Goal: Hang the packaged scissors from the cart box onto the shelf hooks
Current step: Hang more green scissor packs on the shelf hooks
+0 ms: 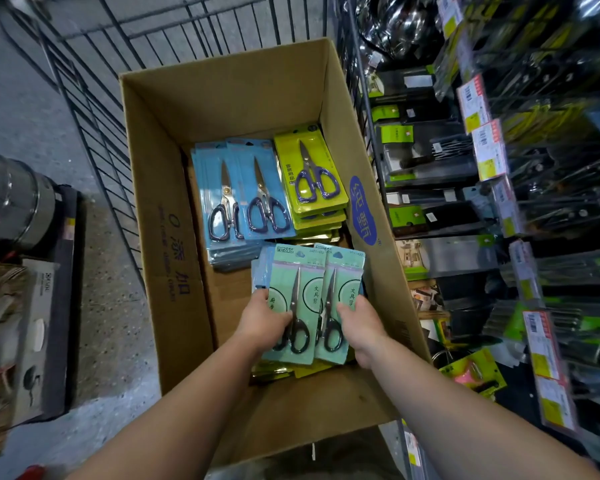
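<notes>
**Mint-green scissor packs in both hands, shelf hooks off to my right**

Head view: mint-green carded scissors (307,299) sit low in the cardboard box (160,188), at its near end, and I have both hands on them. My left hand (265,322) grips the left edge of the bundle, fingers curled onto the card face; my right hand (361,325) grips the right edge the same way. The packs run lengthwise away from me, handles toward me, hang holes at the far end. Farther back lie blue scissor packs (243,195) and, beside them, yellow-green scissor packs (309,171), each in a stack. The box rests in a wire cart (94,109). The shelf display (499,188) stands just right of the cart, so my right hand is the nearer one for hanging. I judge the packs must lift clear of the box wall, then swing right.
</notes>
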A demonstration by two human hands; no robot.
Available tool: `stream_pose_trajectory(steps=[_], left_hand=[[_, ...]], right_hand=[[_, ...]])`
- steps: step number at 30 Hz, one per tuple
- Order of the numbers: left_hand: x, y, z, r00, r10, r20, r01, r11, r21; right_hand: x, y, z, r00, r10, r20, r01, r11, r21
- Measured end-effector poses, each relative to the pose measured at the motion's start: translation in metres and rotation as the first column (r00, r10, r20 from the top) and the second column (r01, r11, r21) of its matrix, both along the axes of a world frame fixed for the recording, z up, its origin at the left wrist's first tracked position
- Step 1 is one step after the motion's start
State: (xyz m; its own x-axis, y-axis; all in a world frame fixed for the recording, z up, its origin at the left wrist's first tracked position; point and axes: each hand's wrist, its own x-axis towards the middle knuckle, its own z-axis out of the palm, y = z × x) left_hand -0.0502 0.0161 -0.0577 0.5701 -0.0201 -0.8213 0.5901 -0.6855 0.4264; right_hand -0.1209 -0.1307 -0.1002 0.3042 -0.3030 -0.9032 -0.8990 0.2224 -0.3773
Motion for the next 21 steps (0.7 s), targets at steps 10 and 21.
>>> stream_pose_trajectory(steps=[10,21], left_hand=[[0.009,-0.014,0.056,0.977,0.089,0.193,-0.079,0.995,-0.057],[-0.008,-0.053,0.125,0.92,-0.033,0.391,0.08,0.991,-0.103]], right_hand=[[0.021,-0.028,0.076,0.976,0.12,0.18,-0.098,0.987,-0.127],[0.003,-0.064,0.147,0.928,0.214,0.306,-0.106,0.937,-0.334]])
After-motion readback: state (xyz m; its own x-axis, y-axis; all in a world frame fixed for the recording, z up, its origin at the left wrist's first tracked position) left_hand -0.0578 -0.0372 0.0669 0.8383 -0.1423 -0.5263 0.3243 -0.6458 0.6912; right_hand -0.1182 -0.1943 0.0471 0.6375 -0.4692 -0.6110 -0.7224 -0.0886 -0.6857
